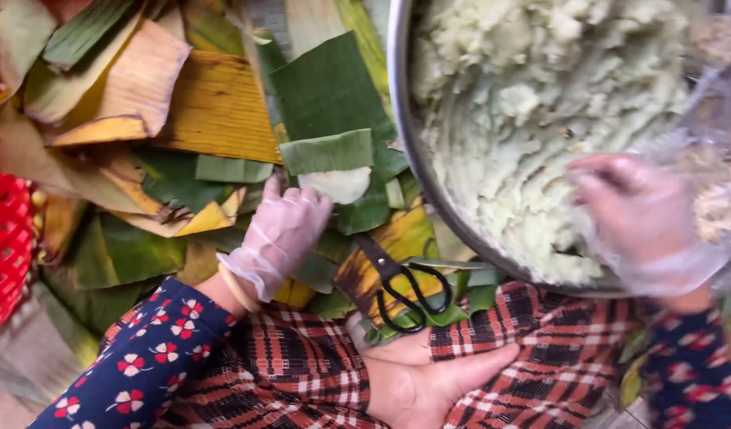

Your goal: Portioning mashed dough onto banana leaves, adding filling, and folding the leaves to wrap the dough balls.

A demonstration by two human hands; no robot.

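We count one metal basin of pale mash far right where our gloved right hand rests half-curled, one pair of scissors, and many leaves under our spread left hand.

Banana leaves heaped, probably on the floor.

Green and yellow-brown banana leaves; pale greenish-white mash in a silver metal basin; black-handled scissors; red plastic basket; navy sleeves with red-white flowers; red-black plaid cloth.
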